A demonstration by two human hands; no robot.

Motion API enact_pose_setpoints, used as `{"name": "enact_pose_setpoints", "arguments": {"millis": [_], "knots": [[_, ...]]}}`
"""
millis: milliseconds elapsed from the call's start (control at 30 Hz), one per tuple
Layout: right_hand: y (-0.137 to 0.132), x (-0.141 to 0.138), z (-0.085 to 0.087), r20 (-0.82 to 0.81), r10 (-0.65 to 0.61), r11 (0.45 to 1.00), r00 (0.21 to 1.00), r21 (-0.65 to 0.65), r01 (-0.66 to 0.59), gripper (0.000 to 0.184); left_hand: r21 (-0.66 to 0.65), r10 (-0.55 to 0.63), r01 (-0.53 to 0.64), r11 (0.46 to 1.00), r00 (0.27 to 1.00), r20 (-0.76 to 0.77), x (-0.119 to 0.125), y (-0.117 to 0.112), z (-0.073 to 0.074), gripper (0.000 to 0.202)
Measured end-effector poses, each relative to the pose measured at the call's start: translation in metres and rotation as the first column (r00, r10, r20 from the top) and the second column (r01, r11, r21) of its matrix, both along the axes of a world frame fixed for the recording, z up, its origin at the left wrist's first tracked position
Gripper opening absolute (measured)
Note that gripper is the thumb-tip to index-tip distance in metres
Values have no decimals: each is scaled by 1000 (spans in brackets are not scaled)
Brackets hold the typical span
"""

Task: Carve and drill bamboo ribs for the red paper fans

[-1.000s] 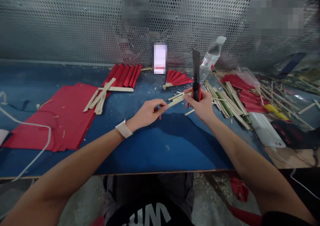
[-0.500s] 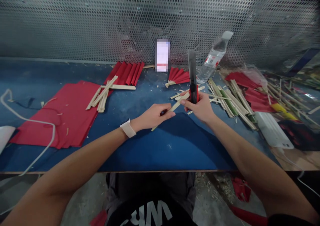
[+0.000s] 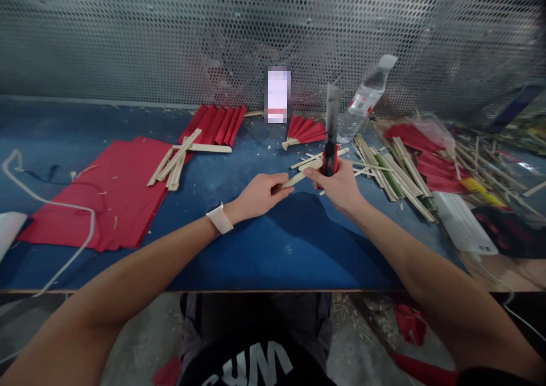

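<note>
My left hand (image 3: 261, 195), with a white watch on its wrist, pinches a thin bamboo strip (image 3: 301, 177) that points up and right across the blue table (image 3: 264, 249). My right hand (image 3: 339, 185) grips a utility knife (image 3: 330, 141) with a red and black handle; its long dark blade stands upright. The strip's far end lies beside my right thumb, close to the knife. More loose bamboo strips lie on the table just behind both hands.
Red paper sheets (image 3: 106, 195) with bamboo strips (image 3: 173, 161) lie at left, and a white cable (image 3: 55, 204) crosses them. Folded red fans (image 3: 217, 125) sit behind. A plastic bottle (image 3: 362, 102), a bamboo stick pile (image 3: 396, 173) and a white box (image 3: 464, 222) crowd the right. A perforated metal screen stands behind.
The bamboo strip slid further through my left hand, so less of it sticks out toward me. My left hand shifted slightly right. The knife stays upright in my right hand.
</note>
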State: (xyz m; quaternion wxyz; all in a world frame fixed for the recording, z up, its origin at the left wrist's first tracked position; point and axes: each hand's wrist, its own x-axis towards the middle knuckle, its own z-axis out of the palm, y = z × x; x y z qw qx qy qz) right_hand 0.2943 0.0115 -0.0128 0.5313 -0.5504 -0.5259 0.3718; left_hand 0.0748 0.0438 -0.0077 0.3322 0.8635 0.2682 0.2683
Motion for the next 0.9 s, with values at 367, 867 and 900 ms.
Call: {"name": "enact_pose_setpoints", "arguments": {"millis": [367, 867, 900], "knots": [[1, -9, -6, -181, 42, 999, 983, -8, -44, 61, -71, 1, 0, 997, 1000, 20, 1, -2, -2, 40], [6, -6, -6, -343, -83, 995, 936, 18, 95, 66, -69, 52, -56, 996, 997, -48, -5, 4, 4, 45], [6, -5, -6, -345, -89, 994, 934, 25, 103, 64, -64, 66, -70, 995, 996, -64, -6, 6, 5, 45]]}}
